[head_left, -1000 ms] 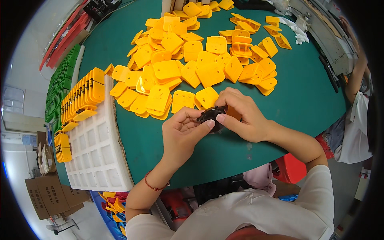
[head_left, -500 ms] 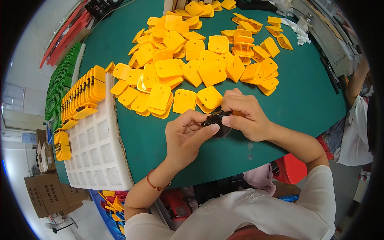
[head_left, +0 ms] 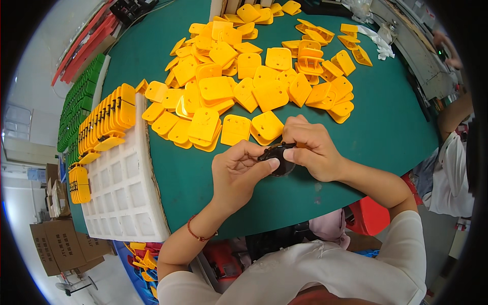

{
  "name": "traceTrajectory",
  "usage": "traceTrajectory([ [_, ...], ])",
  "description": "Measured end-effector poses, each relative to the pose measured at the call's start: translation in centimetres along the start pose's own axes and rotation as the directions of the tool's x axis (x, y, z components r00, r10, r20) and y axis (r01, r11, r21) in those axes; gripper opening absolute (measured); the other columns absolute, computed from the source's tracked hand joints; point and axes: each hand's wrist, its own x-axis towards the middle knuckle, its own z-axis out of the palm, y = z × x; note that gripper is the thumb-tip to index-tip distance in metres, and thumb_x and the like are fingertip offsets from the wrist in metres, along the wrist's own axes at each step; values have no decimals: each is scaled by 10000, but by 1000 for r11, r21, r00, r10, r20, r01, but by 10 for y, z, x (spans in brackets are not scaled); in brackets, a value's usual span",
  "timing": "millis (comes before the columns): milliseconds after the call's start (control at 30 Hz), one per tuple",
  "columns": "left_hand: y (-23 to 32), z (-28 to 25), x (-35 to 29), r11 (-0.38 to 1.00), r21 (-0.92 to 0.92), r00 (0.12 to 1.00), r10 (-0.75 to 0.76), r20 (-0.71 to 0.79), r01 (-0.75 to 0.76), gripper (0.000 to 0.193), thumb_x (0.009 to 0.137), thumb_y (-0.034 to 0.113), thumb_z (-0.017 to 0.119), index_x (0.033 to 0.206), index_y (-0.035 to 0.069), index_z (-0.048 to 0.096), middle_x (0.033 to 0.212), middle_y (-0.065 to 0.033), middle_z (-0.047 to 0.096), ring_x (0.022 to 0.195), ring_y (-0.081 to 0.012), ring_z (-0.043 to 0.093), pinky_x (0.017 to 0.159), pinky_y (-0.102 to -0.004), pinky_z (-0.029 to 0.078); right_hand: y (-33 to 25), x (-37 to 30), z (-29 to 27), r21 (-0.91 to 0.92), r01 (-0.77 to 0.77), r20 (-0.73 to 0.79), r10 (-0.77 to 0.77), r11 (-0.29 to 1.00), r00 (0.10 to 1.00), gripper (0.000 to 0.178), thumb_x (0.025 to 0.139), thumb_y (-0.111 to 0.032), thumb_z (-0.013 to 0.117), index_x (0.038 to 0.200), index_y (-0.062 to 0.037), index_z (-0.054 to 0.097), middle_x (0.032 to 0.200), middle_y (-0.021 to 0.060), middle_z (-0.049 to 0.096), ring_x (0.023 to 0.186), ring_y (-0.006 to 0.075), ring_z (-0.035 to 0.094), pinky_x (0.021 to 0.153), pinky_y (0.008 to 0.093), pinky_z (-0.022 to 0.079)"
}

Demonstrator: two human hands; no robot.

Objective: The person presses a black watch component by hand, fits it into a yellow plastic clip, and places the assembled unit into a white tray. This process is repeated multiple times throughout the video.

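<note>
Both of my hands are closed on one small black part with a rounded, glossy disc-like body (head_left: pixel 282 166), held just above the green mat. My left hand (head_left: pixel 235 175) pinches its left edge between thumb and fingers. On the opposite side, my right hand (head_left: pixel 316 151) grips it with the thumb pressed on top. The fingers cover much of the part, so its exact kind cannot be made out. Just beyond my hands lie loose yellow plastic pieces (head_left: pixel 235 130), flat with rounded corners and small holes, many joined as folded pairs.
A white foam tray (head_left: pixel 122 203) with square pockets stands at the left, holding a row of yellow pieces with black parts (head_left: pixel 108 114). Green pieces (head_left: pixel 81 104) stand in rows behind it. A blue bin (head_left: pixel 133 272) of coloured pieces sits below. Another person's arm (head_left: pixel 452 112) shows at right.
My hands keep the same grip on the black part, with barely any shift. At the far right the other person's hand has come further into view.
</note>
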Motion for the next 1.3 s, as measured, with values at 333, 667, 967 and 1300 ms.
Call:
traceTrajectory([
  [333, -1, 0, 0, 1000, -13, 1000, 11, -17, -11, 142, 747, -91, 575, 877, -60, 527, 804, -89, 594, 722, -90, 571, 648, -195, 471, 0, 1, -2, -27, -24, 24, 25, 999, 999, 175, 715, -140, 577, 649, -45, 446, 592, 44, 403, 592, 176, 385, 614, 292, 259],
  [667, 0, -7, 8, 994, 17, 956, 111, -273, -110, 148, 761, -75, 568, 871, -30, 481, 839, -76, 567, 766, -89, 551, 687, -194, 456, 0, 9, -8, -242, -70, -29, 65, 968, 997, 378, 709, -314, 650, 880, -52, 438, 811, 81, 451, 766, 232, 447, 749, 319, 328],
  [967, 3, -15, 10, 981, -103, 939, 125, -320, -166, 147, 760, -54, 567, 873, -18, 479, 872, -84, 565, 794, -103, 542, 730, -214, 447, -4, 7, -7, -543, -62, 105, 141, 837, 984, 465, 621, -227, 720, 935, -26, 442, 929, 131, 418, 904, 307, 431, 794, 386, 350],
  [1300, 3, -15, 10, 984, -100, 946, 111, -306, -148, 153, 757, -53, 565, 870, -12, 471, 869, -80, 560, 803, -103, 539, 733, -217, 444, -1, 7, -2, -485, 175, 170, -104, 857, 980, 366, 669, -169, 667, 1004, -101, 538, 1098, 159, 443, 1010, 332, 430, 861, 406, 352],
])
